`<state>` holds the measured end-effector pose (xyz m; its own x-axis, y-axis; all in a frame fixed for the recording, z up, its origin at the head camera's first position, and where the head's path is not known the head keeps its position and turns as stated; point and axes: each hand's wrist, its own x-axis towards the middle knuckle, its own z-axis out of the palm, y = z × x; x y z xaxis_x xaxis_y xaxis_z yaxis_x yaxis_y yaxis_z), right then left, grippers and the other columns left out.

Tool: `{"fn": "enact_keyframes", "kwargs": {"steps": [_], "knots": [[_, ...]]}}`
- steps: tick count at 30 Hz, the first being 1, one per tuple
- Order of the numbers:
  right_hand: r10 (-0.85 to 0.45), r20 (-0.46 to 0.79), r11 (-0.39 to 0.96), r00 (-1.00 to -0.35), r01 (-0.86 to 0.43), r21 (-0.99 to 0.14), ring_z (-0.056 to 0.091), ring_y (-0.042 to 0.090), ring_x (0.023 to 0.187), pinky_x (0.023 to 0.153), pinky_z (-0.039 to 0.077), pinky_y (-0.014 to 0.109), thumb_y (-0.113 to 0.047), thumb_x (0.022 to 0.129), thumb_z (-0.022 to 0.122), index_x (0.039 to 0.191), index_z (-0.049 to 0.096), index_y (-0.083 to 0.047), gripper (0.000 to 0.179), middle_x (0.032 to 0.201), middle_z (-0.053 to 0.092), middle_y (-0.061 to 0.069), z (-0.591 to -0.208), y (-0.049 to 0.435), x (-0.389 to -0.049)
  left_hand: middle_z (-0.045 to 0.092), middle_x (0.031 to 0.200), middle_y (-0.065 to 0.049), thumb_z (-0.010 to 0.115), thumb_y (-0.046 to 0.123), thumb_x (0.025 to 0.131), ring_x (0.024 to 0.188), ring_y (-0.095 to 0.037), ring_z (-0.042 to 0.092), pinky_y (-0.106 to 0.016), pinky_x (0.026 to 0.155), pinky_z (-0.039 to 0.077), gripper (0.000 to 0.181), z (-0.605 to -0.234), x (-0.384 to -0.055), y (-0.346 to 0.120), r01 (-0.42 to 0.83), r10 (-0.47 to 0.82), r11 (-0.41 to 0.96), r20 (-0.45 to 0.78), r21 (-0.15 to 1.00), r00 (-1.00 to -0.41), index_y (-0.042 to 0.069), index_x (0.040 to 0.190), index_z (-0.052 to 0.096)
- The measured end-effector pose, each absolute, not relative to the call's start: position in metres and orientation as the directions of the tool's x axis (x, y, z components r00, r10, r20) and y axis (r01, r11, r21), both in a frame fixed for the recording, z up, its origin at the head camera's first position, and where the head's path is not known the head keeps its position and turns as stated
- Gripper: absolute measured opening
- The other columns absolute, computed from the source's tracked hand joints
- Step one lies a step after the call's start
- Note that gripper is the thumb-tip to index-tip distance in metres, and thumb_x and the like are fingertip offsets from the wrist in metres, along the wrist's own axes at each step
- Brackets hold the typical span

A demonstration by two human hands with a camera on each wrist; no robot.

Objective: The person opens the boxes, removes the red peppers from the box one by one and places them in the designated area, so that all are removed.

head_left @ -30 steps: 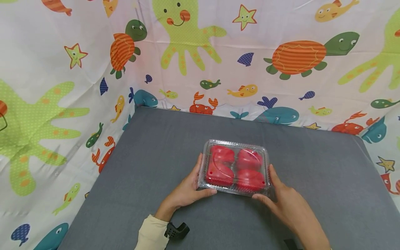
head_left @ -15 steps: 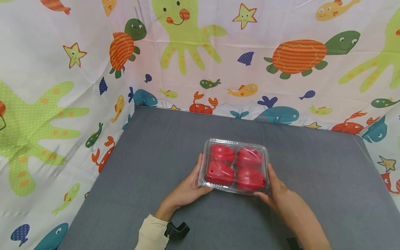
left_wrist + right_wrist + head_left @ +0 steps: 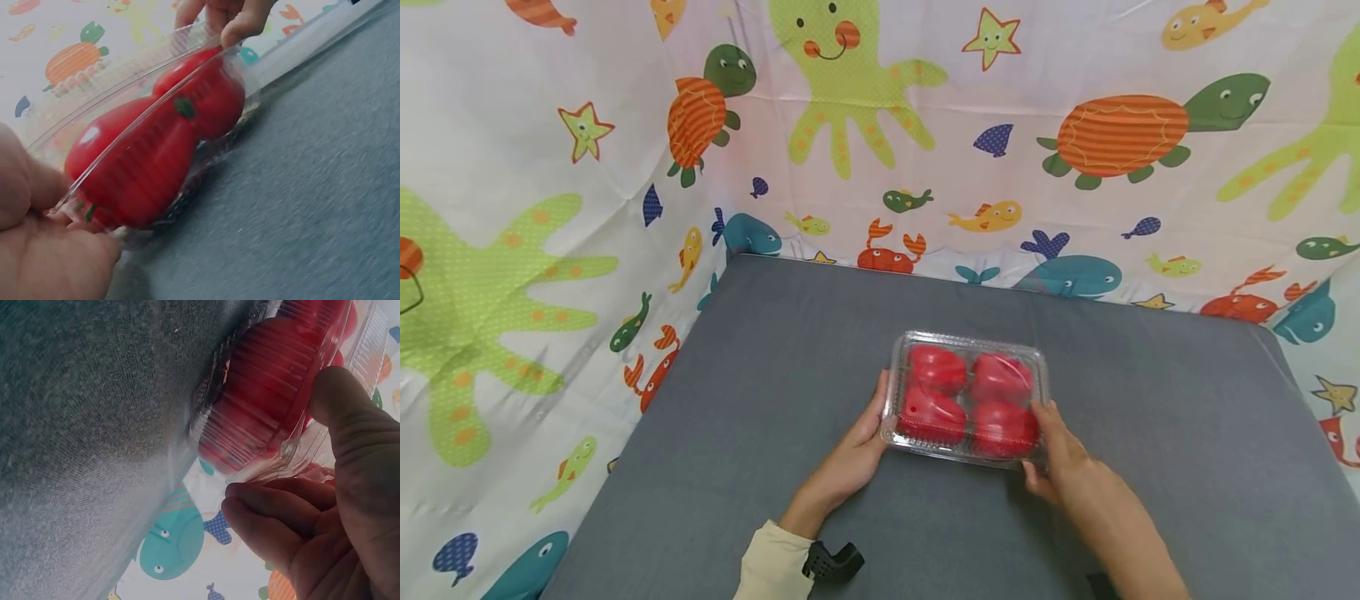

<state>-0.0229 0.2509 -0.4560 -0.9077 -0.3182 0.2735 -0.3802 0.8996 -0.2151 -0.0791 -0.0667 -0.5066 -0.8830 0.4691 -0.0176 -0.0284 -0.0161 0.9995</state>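
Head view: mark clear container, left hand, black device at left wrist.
Clear container [image 3: 970,341], head view: far rim.
Left hand [image 3: 854,454], head view: middle of the hand.
Black device at left wrist [image 3: 832,566], head view: middle of casing.

I'm beside a curtained-off corner, a makeshift booth by the look of it; whether a home or a lab lies beyond, I can't tell. The grey, cloth-covered bench [image 3: 737,375] runs down to six o'clock. A creased white curtain [image 3: 1037,50] walls it at nine, twelve and three, nursery-bright with a cartoon octopus [image 3: 831,75] near twelve and a striped turtle [image 3: 1122,136] at two.
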Motion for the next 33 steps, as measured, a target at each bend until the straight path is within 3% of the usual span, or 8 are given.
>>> {"fn": "enact_keyframes", "kwargs": {"steps": [5, 14, 18, 22, 24, 26, 29, 33], "knots": [[-0.363, 0.369, 0.876, -0.856, -0.448, -0.178, 0.064, 0.026, 0.066, 0.040, 0.027, 0.022, -0.008, 0.073, 0.089, 0.151, 0.038, 0.001, 0.093, 0.141, 0.059, 0.037, -0.458, 0.252, -0.023, -0.002, 0.178, 0.003, 0.039, 0.015, 0.114, 0.163, -0.017, -0.004, -0.044, 0.130, 0.006, 0.068, -0.508, -0.076, -0.060, -0.004, 0.408, -0.043, 0.014, 0.999, -0.913, 0.015, 0.171, 0.001], [-0.284, 0.163, 0.910, -0.945, -0.319, -0.264, 0.052, 0.014, 0.059, 0.043, 0.033, 0.024, -0.006, 0.080, 0.090, 0.157, 0.028, -0.007, 0.099, 0.150, 0.053, 0.032, -0.450, 0.249, -0.018, 0.002, 0.178, 0.001, 0.037, 0.010, 0.114, 0.163, -0.018, -0.001, -0.041, 0.130, 0.008, 0.066, -0.506, -0.074, -0.052, -0.065, 0.350, -0.155, -0.007, 0.986, -0.937, 0.013, 0.171, 0.004], [-0.281, 0.181, 0.912, -0.943, -0.321, -0.254, 0.061, 0.017, 0.067, 0.045, 0.038, 0.026, -0.007, 0.082, 0.089, 0.153, 0.032, -0.005, 0.091, 0.130, 0.068, 0.029, -0.449, 0.248, -0.017, 0.002, 0.179, -0.002, 0.036, 0.006, 0.114, 0.163, -0.022, -0.001, -0.042, 0.131, 0.010, 0.066, -0.505, -0.074, -0.048, -0.087, 0.332, -0.209, -0.014, 0.974, -0.943, 0.011, 0.171, 0.004], [-0.259, 0.148, 0.923, -0.955, -0.290, -0.254, 0.051, 0.011, 0.060, 0.045, 0.038, 0.026, -0.009, 0.081, 0.090, 0.153, 0.029, -0.009, 0.094, 0.103, 0.070, 0.015, -0.448, 0.245, -0.016, 0.001, 0.179, -0.002, 0.036, 0.005, 0.114, 0.164, -0.022, 0.000, -0.043, 0.131, 0.011, 0.066, -0.506, -0.074, -0.047, -0.106, 0.320, -0.234, -0.026, 0.966, -0.947, 0.013, 0.171, 0.003], [-0.260, 0.205, 0.918, -0.944, -0.307, -0.251, 0.053, 0.013, 0.058, 0.044, 0.039, 0.028, -0.007, 0.081, 0.089, 0.153, 0.031, -0.007, 0.092, 0.100, 0.070, 0.015, -0.451, 0.244, -0.018, 0.002, 0.179, -0.002, 0.036, 0.005, 0.113, 0.164, -0.023, 0.000, -0.045, 0.131, 0.011, 0.067, -0.507, -0.074, -0.047, -0.108, 0.312, -0.237, -0.030, 0.966, -0.950, 0.014, 0.171, 0.004], [-0.280, 0.357, 0.901, -0.891, -0.372, -0.223, 0.059, 0.022, 0.055, 0.040, 0.042, 0.031, 0.001, 0.077, 0.083, 0.148, 0.040, 0.000, 0.083, 0.107, 0.072, 0.029, -0.456, 0.242, -0.020, 0.004, 0.179, 0.000, 0.037, 0.006, 0.113, 0.164, -0.022, 0.002, -0.044, 0.131, 0.012, 0.067, -0.508, -0.073, -0.047, -0.110, 0.300, -0.223, -0.039, 0.968, -0.953, 0.015, 0.171, 0.005], [-0.270, 0.522, 0.883, -0.809, -0.424, -0.201, 0.065, 0.033, 0.054, 0.035, 0.043, 0.038, 0.004, 0.073, 0.072, 0.146, 0.046, 0.002, 0.077, 0.108, 0.071, 0.034, -0.464, 0.239, -0.025, 0.006, 0.178, 0.003, 0.038, 0.008, 0.114, 0.164, -0.020, 0.003, -0.044, 0.131, 0.014, 0.067, -0.509, -0.073, -0.046, -0.106, 0.291, -0.219, -0.039, 0.970, -0.956, 0.016, 0.172, 0.004], [-0.232, 0.591, 0.879, -0.773, -0.426, -0.213, 0.066, 0.038, 0.056, 0.035, 0.044, 0.044, 0.005, 0.069, 0.070, 0.146, 0.047, -0.002, 0.080, 0.103, 0.072, 0.033, -0.469, 0.236, -0.029, 0.009, 0.178, 0.007, 0.038, 0.008, 0.114, 0.163, -0.017, 0.005, -0.043, 0.131, 0.015, 0.068, -0.508, -0.073, -0.044, -0.100, 0.279, -0.222, -0.035, 0.970, -0.960, 0.017, 0.172, 0.003]]}}
